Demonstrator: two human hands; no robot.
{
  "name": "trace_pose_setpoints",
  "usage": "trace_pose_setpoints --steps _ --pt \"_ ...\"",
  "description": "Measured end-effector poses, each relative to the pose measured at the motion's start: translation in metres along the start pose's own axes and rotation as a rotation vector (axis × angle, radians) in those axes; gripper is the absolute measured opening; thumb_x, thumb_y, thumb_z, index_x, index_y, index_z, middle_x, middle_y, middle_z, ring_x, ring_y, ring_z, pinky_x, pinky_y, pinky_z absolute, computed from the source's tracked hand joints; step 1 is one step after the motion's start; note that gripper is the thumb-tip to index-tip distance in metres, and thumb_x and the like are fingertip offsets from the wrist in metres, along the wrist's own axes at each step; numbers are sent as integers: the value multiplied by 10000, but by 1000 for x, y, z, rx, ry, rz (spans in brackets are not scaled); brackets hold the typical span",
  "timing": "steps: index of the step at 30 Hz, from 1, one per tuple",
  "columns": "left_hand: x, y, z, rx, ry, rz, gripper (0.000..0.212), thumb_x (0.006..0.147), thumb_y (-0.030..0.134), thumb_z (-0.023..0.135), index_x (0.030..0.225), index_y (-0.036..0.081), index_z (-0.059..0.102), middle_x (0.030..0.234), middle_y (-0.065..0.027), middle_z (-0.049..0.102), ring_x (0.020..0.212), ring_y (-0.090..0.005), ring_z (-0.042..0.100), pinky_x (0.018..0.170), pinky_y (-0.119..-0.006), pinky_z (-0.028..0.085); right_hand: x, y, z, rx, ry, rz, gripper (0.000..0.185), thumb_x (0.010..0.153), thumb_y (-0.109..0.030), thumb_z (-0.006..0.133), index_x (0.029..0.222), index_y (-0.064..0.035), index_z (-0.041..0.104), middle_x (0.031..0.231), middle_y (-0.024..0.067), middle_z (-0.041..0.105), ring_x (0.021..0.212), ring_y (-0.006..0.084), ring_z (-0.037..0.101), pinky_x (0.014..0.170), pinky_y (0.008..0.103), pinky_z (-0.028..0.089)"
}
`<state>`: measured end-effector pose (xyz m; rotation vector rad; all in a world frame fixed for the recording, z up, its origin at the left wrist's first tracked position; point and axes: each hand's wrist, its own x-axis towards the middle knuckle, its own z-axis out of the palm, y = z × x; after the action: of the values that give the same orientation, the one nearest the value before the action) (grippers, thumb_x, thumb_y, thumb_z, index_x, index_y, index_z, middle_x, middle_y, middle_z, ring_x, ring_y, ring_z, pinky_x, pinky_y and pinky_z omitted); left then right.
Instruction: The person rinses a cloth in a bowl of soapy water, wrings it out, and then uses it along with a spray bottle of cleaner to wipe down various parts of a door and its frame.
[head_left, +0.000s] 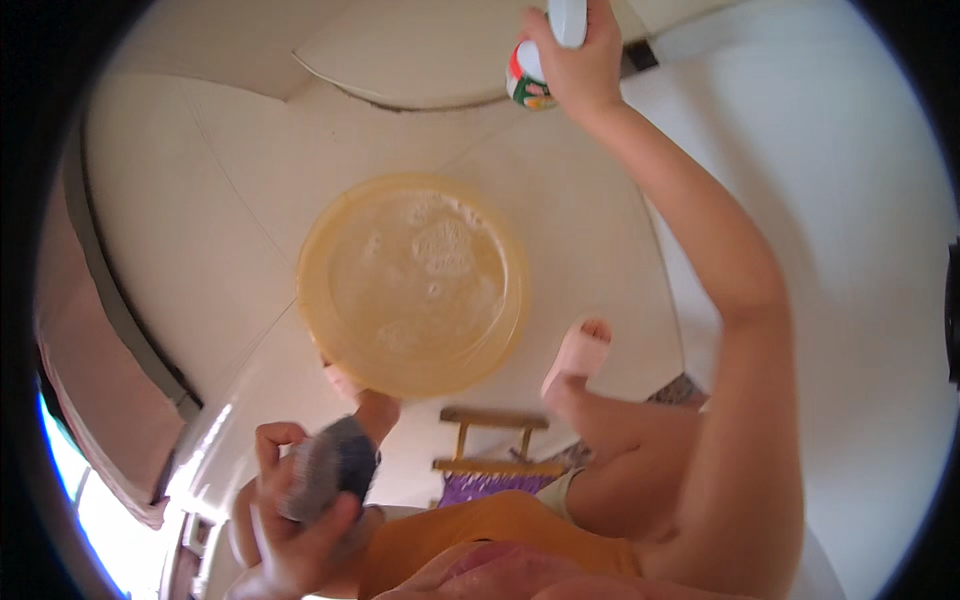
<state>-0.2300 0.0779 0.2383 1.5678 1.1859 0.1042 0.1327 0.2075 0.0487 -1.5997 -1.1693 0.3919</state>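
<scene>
Near the lower left, my left hand (289, 517) is closed around a grey and dark object (334, 469), blurred, perhaps a shoe or a brush. At the top, my right hand (581, 71) grips a bottle (529, 86) with a white top and a red, green and white label. A round yellow plastic basin (319, 330) stands on the floor between my hands' reach, holding cloudy water with patches of foam.
My foot in a pink slipper (585, 349) rests right of the basin. A wooden-framed stool (499, 465) with purple webbing is below it. A pink-covered piece of furniture (112, 337) stands left; a white wall (840, 300) rises right.
</scene>
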Motion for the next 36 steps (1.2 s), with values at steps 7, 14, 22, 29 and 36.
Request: trace_pose_setpoints --steps 7,14,22,29,36 --pt "22 12 46 314 -409 24 259 725 -61 576 976 1 598 1091 -181 428 926 -355 521 767 -427 457 -165 -217 -107 323 -537 723 250 830 -31 620 1035 -55 479 854 28 538 797 106 550 662 259 445" --pt "15 -30 91 820 -177 411 218 693 -6 585 908 18 610 1047 -119 516 996 -361 515 762 -420 460 -228 -227 -85 184 -263 853 349 784 -99 650 1065 -37 452 893 181 555 818 386 560 710 402 456" --pt "-48 -62 85 -170 -336 -232 335 684 -57 524 1004 2 607 912 -122 612 867 -227 569 764 -299 443 -258 -272 -130 40 -359 765 451 778 -73 635 1189 -34 453 952 196 563 860 416 563 719 426 457" --pt "-105 133 -19 -59 -443 82 288 625 -71 518 885 -2 623 853 -138 624 780 -242 606 704 -326 472 -163 -496 -214 70 -708 839 438 753 -110 659 1150 -62 482 1028 178 575 1057 373 526 859 442 421" --pt "-163 299 -58 -267 -677 331 270 679 -21 622 947 12 619 771 -42 633 764 -120 596 693 -259 476 -211 -623 -284 -521 -145 422 382 798 -257 677 1099 -86 516 1282 292 393 1037 432 510 911 443 392"
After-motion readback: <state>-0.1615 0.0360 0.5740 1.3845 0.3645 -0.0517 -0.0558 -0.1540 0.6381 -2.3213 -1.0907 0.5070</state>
